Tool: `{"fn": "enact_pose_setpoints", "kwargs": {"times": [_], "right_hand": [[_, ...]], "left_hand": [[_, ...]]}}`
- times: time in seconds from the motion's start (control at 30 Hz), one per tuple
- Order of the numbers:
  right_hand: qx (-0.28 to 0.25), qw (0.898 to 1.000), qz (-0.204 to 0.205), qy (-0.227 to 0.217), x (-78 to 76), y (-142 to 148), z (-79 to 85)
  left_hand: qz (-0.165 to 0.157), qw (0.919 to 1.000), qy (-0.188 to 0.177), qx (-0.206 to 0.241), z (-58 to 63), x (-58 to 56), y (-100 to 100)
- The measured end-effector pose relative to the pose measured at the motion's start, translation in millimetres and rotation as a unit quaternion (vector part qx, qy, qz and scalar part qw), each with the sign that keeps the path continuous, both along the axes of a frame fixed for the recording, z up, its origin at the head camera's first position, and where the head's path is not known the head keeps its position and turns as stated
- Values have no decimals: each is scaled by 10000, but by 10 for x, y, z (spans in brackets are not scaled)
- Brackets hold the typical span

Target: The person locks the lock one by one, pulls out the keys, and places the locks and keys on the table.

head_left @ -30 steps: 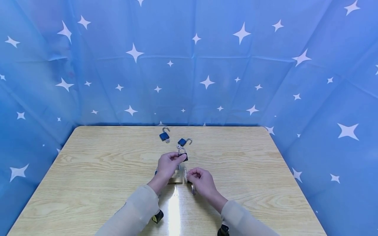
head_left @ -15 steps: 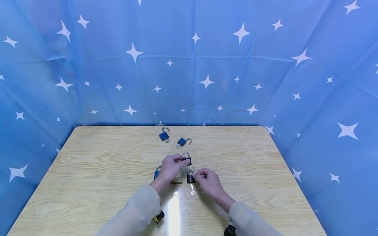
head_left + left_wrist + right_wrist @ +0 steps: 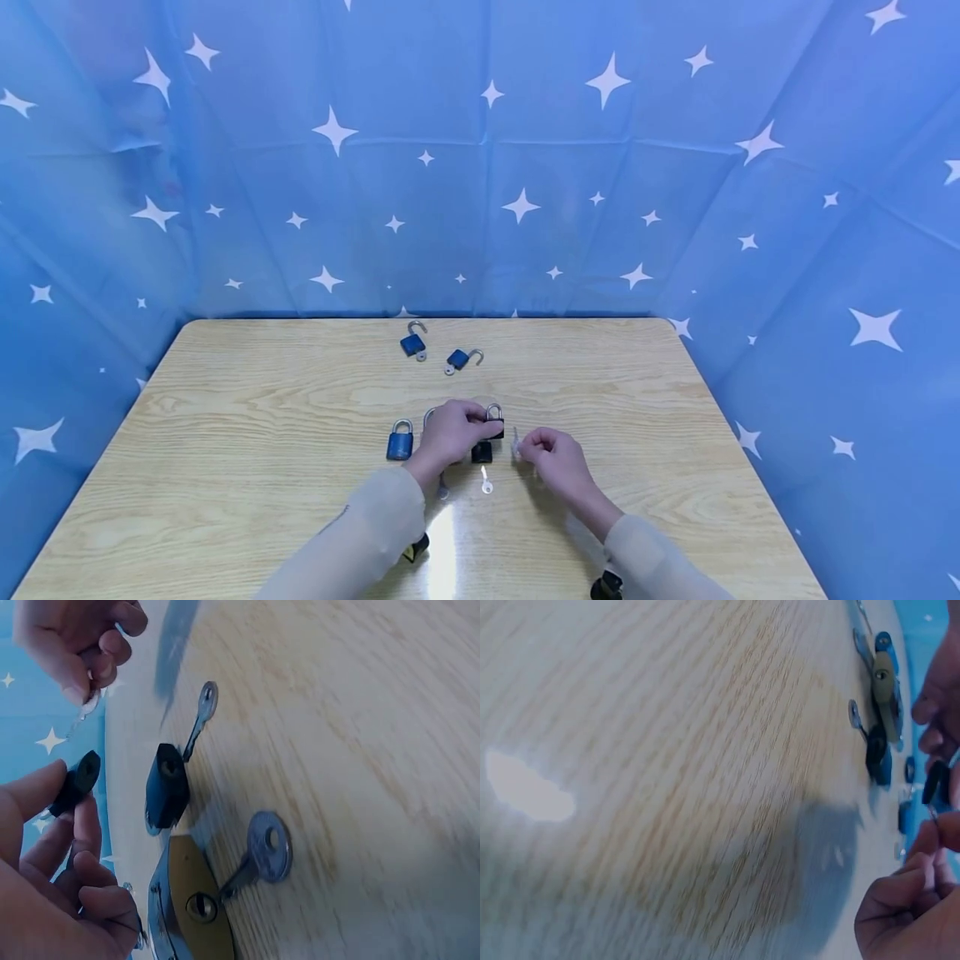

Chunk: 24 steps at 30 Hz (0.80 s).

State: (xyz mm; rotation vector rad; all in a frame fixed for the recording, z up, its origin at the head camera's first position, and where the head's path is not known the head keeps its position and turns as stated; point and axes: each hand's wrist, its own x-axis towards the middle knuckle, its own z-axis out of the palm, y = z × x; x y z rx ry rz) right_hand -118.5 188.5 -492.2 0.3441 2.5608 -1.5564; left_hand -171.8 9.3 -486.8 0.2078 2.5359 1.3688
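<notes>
My left hand (image 3: 452, 435) pinches a small black padlock (image 3: 78, 782) between thumb and fingers, its shackle closed and its keyhole side visible in the left wrist view. Just to the right, my right hand (image 3: 557, 460) pinches a small silver key (image 3: 90, 703), blade pointing toward that padlock but apart from it. On the table beneath lies a second black padlock (image 3: 482, 452) with a key (image 3: 487, 481) before it. Beside it is a larger brass padlock (image 3: 199, 900) with its own key (image 3: 271, 846); in the head view my left hand mostly covers this brass one.
A closed blue padlock (image 3: 400, 443) lies left of my left hand. Farther back lie two blue padlocks with swung-out shackles, one on the left (image 3: 412, 344) and one on the right (image 3: 458, 359), each with a key in it. A starred blue curtain (image 3: 480, 167) hangs behind the wooden table (image 3: 637, 392).
My left hand has carried the black padlock to the right and nearer me, uncovering the blue padlock. My right hand has shifted right with its key, baring the second black padlock.
</notes>
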Motion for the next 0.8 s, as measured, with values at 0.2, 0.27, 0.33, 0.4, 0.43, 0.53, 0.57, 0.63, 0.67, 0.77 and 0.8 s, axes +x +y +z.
{"fn": "enact_pose_setpoints", "kwargs": {"times": [0.2,0.27,0.33,0.4,0.43,0.53,0.57,0.63,0.67,0.77,0.8], "right_hand": [[165,9998,-37,-71,30,58,29],[229,9997,-32,-70,36,72,34],[294,9995,-45,-53,38,82,41],[354,9994,-47,-29,38,92,46],[382,9993,-45,-13,40,96,50],[433,9990,-53,6,41,113,62],[438,9990,-56,5,42,119,67],[404,9991,-82,-2,40,131,77],[381,9992,-94,-4,37,137,84],[300,9995,-122,-13,27,149,100],[273,9995,-125,-16,24,151,105]], "left_hand": [[-254,9975,167,-639,-15,17,116],[-326,9959,263,-804,-15,26,165],[-363,9939,376,-968,-12,38,210],[-369,9916,468,-1149,-11,43,248],[-358,9904,512,-1230,-15,44,264],[-276,9875,601,-1429,-31,44,304],[-251,9868,604,-1483,-39,40,316],[-208,9854,656,-1557,-51,39,336],[-194,9849,678,-1583,-54,39,345],[-225,9820,757,-1715,-59,39,367],[-245,9806,790,-1779,-60,39,375]]}}
